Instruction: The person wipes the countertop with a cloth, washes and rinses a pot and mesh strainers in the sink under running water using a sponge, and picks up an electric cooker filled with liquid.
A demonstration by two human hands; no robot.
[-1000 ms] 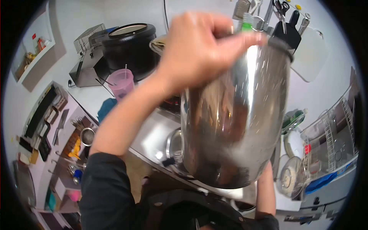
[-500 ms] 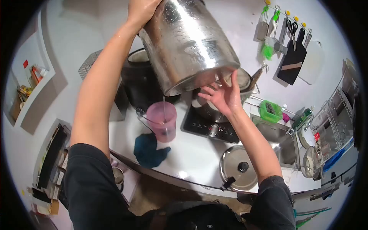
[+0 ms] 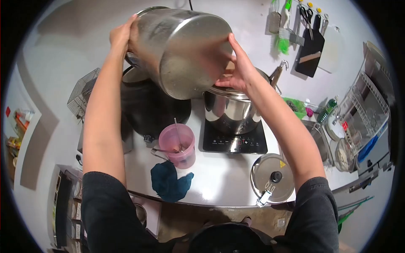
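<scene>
A large steel stockpot point(image 3: 194, 55) is held up on its side, its base turned toward me and its mouth facing away to the left. My left hand point(image 3: 121, 36) grips it near the rim. Against the edge of the base rests my right hand point(image 3: 238, 67), fingers spread and bracing it. Beneath the stockpot stands a big black pot point(image 3: 156, 111), its opening partly covered. A shiny steel pot point(image 3: 232, 109) sits on an induction cooker point(image 3: 234, 141), just below my right hand.
On the white counter are a pink container point(image 3: 177, 139) with tongs and another utensil, a teal cloth point(image 3: 168, 181) and a steel lid point(image 3: 274, 175). The sink point(image 3: 318, 143) and dish rack point(image 3: 369, 109) are on the right. Tools and cutting boards point(image 3: 310, 46) hang on the wall.
The stockpot has swung left and away from me, showing more of its base. My left hand moved left with it. My right hand has come against the base. The view has shifted.
</scene>
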